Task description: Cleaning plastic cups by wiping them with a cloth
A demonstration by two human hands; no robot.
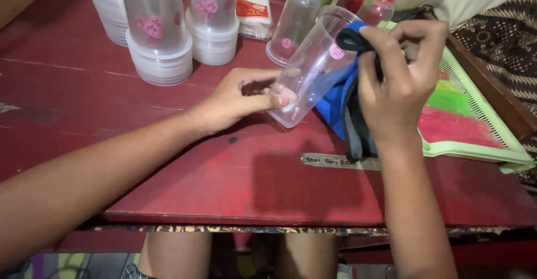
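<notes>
On the red table (168,161): three stacks of clear lids (162,61), one loose bottle (293,24), one green tray (481,122). Left hand (235,100) grips the tilted clear cup (316,66) at its base; right hand (394,77) pinches a blue-grey cloth (344,105) against the rim.

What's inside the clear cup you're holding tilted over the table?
The right hand pushes a blue cloth into the mouth of the clear cup, which the left hand grips at its base. The hand hides how deep the cloth reaches.
</notes>
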